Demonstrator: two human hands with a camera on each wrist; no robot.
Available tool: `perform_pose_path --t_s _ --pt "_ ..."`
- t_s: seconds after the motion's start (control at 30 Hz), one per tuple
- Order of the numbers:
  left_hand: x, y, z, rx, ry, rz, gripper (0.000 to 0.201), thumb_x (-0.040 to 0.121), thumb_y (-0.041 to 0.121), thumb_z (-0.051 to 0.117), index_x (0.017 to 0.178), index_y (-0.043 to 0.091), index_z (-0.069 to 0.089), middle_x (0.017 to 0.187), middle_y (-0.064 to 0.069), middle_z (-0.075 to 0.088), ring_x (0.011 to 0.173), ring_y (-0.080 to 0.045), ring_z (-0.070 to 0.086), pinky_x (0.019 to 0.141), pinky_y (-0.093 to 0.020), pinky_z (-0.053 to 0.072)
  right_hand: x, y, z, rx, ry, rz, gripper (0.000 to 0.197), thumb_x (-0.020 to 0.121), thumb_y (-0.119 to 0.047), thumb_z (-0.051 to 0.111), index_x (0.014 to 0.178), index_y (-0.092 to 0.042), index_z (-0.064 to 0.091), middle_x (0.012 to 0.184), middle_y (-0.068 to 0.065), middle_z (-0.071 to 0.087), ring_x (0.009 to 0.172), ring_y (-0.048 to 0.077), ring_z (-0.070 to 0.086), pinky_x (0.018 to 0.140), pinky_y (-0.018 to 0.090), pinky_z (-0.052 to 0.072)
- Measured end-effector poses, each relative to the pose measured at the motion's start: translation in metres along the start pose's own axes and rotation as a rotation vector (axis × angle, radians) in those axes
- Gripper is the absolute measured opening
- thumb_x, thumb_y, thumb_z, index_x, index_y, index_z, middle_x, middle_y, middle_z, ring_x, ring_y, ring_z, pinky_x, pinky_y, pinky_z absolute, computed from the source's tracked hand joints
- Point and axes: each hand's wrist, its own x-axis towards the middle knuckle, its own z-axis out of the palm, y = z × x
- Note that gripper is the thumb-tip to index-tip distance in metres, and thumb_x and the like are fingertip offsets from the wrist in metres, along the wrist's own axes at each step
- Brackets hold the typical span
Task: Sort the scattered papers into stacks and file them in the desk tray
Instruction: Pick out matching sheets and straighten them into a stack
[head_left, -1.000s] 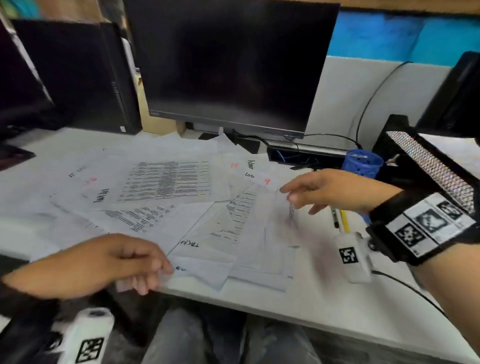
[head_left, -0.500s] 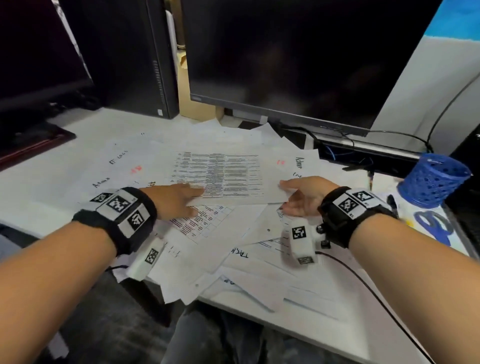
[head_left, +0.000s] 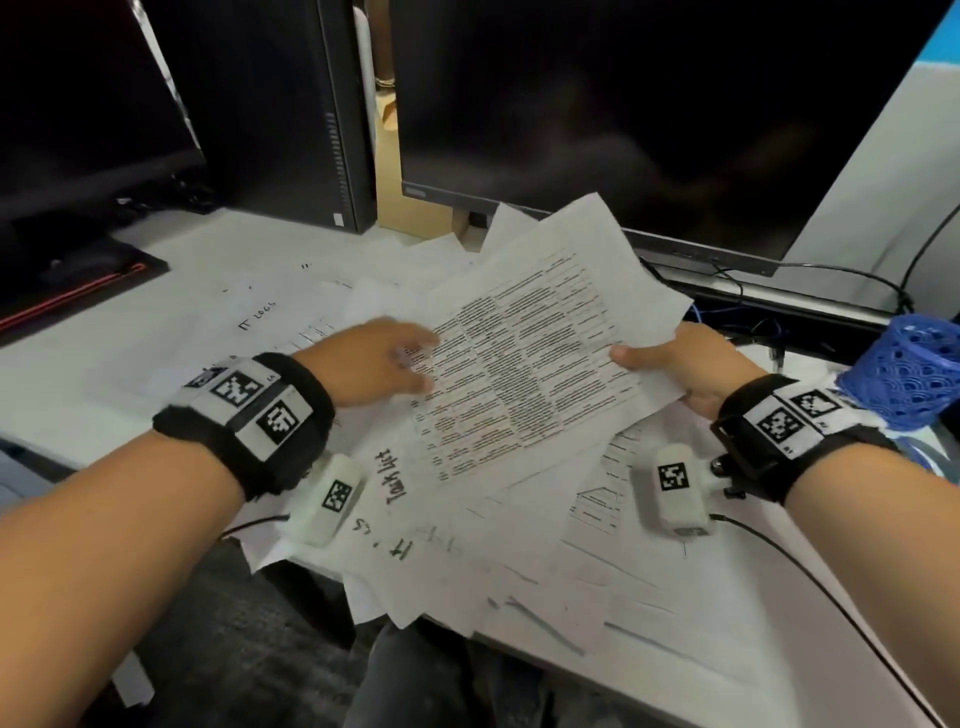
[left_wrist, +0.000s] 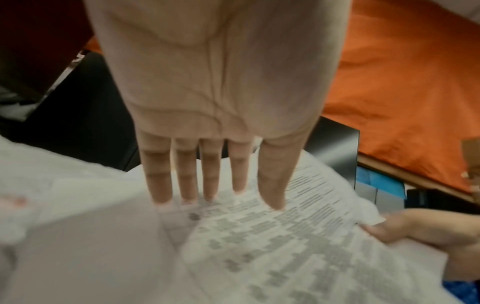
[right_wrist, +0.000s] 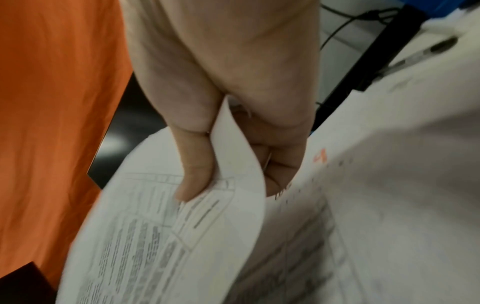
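Note:
Many white papers (head_left: 467, 545) lie scattered and overlapping on the white desk (head_left: 78, 384). One densely printed sheet (head_left: 519, 374) is raised off the pile and tilted. My right hand (head_left: 654, 358) pinches its right edge between thumb and fingers; the right wrist view shows that pinch on the curled printed sheet (right_wrist: 155, 246) by my right hand (right_wrist: 223, 181). My left hand (head_left: 410, 364) lies flat at the sheet's left edge. In the left wrist view my left hand (left_wrist: 213, 197) has straight fingers, tips touching the printed sheet (left_wrist: 285, 246). No desk tray is in view.
A dark monitor (head_left: 623, 130) stands behind the papers, and a black computer tower (head_left: 291, 114) is at the back left. A blue mesh pen cup (head_left: 914, 374) sits at the far right, with cables (head_left: 831, 280) behind it. Some papers overhang the desk's front edge.
Both hands came in over the pile. The right hand took the printed sheet by its right edge and lifted it off the pile; the left hand's fingers now touch its left edge.

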Motion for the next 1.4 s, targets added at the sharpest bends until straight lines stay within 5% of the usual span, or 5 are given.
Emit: perform_pose_path --t_s 0.3,0.63,1.03,1.27,1.4 --pt "0.039 0.025 -0.023 0.129 0.2 0.017 0.101 0.057 0.057 0.08 0.143 0.031 0.034 0.147 -0.003 0.036 0.134 -0.025 0.033 0.111 -0.046 0.029 -0.014 -0.018 -0.033 -0.096 -0.152 -0.161 0.076 0.047 -0.026 0.09 0.117 -0.008 0.064 0.113 0.008 0.071 0.105 0.027 0.067 0.093 0.042 0.052" --pt "0.039 0.008 -0.016 -0.003 -0.028 -0.067 0.02 0.067 0.029 0.084 0.079 0.029 0.067 0.081 0.011 0.069 0.076 -0.008 0.062 0.067 -0.022 0.043 -0.011 -0.004 -0.06 -0.111 -0.09 -0.178 0.091 0.027 -0.044 0.095 0.108 -0.011 0.069 0.109 0.009 0.072 0.102 0.028 0.069 0.094 0.046 0.051" --pt "0.031 -0.02 -0.03 -0.153 0.313 -0.257 0.029 0.081 0.03 0.073 0.103 0.012 0.067 0.096 -0.005 0.063 0.09 -0.022 0.053 0.083 -0.03 0.038 -0.006 0.028 -0.093 0.072 0.003 -0.014 0.111 0.01 -0.036 0.097 0.11 -0.001 0.064 0.105 0.015 0.072 0.088 0.025 0.072 0.067 0.033 0.06" --pt "0.019 -0.007 -0.018 -0.411 0.458 -0.254 0.03 0.083 0.031 0.071 0.069 0.012 0.052 0.07 0.002 0.052 0.063 -0.009 0.046 0.062 -0.024 0.036 -0.02 0.032 -0.064 0.183 0.048 0.135 0.008 0.085 -0.002 0.064 0.091 -0.004 0.061 0.086 0.014 0.074 0.077 0.026 0.072 0.066 0.039 0.06" --pt "0.022 -0.002 -0.007 -0.476 0.455 -0.277 0.035 0.081 0.035 0.072 0.068 0.015 0.047 0.07 0.0 0.048 0.064 -0.016 0.044 0.057 -0.028 0.034 -0.024 0.032 -0.043 0.198 0.046 0.138 0.026 0.083 -0.004 0.067 0.108 -0.001 0.058 0.105 0.019 0.07 0.097 0.032 0.068 0.076 0.043 0.059"
